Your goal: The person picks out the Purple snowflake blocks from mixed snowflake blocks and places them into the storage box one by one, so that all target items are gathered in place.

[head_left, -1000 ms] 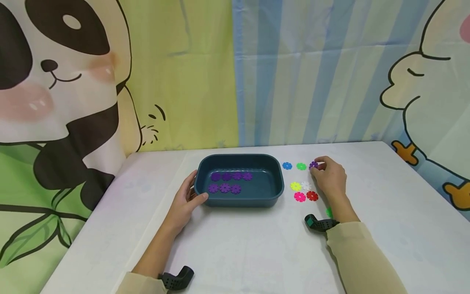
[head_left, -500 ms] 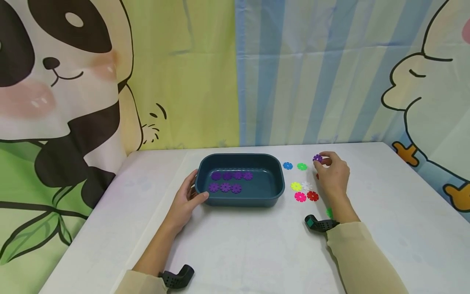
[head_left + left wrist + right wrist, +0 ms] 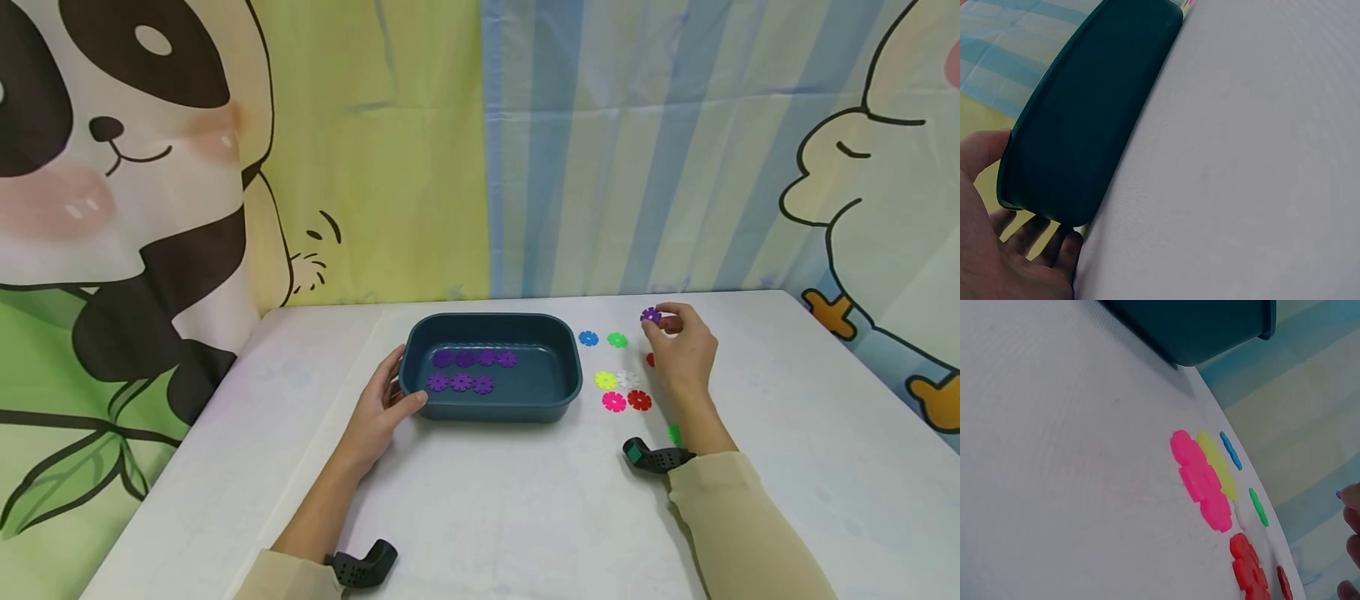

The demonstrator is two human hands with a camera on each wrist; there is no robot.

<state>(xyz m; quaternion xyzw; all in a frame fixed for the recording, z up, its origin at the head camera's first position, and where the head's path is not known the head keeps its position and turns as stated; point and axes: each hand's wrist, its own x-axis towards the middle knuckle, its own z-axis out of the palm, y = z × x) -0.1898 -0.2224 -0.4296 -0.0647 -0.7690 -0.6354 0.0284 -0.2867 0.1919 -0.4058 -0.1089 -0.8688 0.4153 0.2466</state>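
Note:
A dark teal rectangular tub (image 3: 491,412) stands on the white table, with several purple flower-shaped discs (image 3: 483,384) in two rows on its floor. My left hand (image 3: 377,414) grips the tub's left end; its thumb lies at the rim and the fingers reach around the side, as the left wrist view also shows. My right hand (image 3: 684,348) pinches one purple flower-shaped disc (image 3: 650,315) between thumb and fingertips, raised over the table's far part. In the right wrist view only the fingertips (image 3: 1352,497) show at the right edge, with a sliver of purple.
Loose flower discs lie right of the tub: blue (image 3: 588,338), green (image 3: 617,340), yellow (image 3: 605,380), white (image 3: 627,379), pink (image 3: 614,402) and red (image 3: 640,400). Another red one (image 3: 650,359) and a green one (image 3: 674,434) are partly hidden by the right arm. A printed curtain (image 3: 600,150) hangs behind.
My right hand has lifted the purple disc up and slightly right, away from the other discs, uncovering part of a red disc. My left hand stays on the tub.

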